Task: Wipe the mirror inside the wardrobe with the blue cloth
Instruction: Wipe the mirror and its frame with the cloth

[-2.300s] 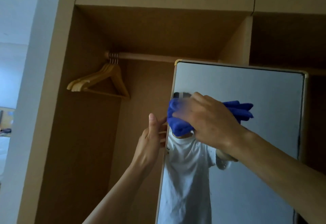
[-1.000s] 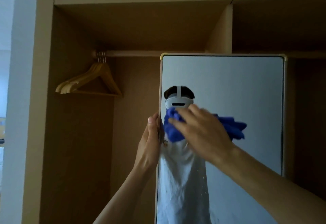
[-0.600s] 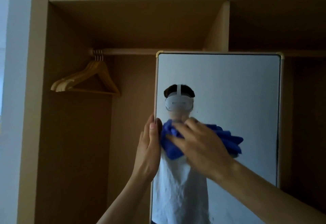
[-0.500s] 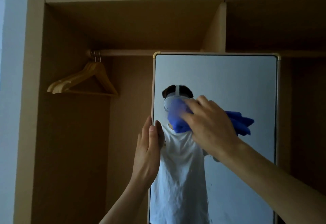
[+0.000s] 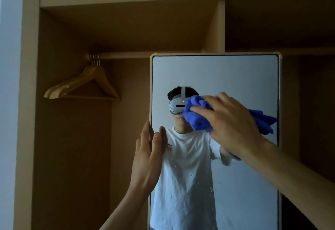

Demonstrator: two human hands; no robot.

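Note:
A tall framed mirror (image 5: 226, 77) stands inside the open wooden wardrobe (image 5: 72, 139). My right hand (image 5: 232, 122) presses a bunched blue cloth (image 5: 197, 115) against the glass in the mirror's upper middle, fingers curled over the cloth. More of the cloth sticks out past the hand toward the mirror's right edge. My left hand (image 5: 147, 155) holds the mirror's left frame edge, fingers behind it and thumb on the front. The glass reflects a person in a white shirt. Small specks show on the lower glass.
Wooden hangers (image 5: 81, 84) hang on the clothes rail (image 5: 123, 55) at the upper left of the wardrobe. A vertical divider (image 5: 217, 28) splits the top shelf above the mirror. A pale wall (image 5: 9, 103) borders the wardrobe on the left.
My right hand has slid the blue cloth to the right across the glass, after dipping down and coming back up. My left hand stays on the mirror's left edge.

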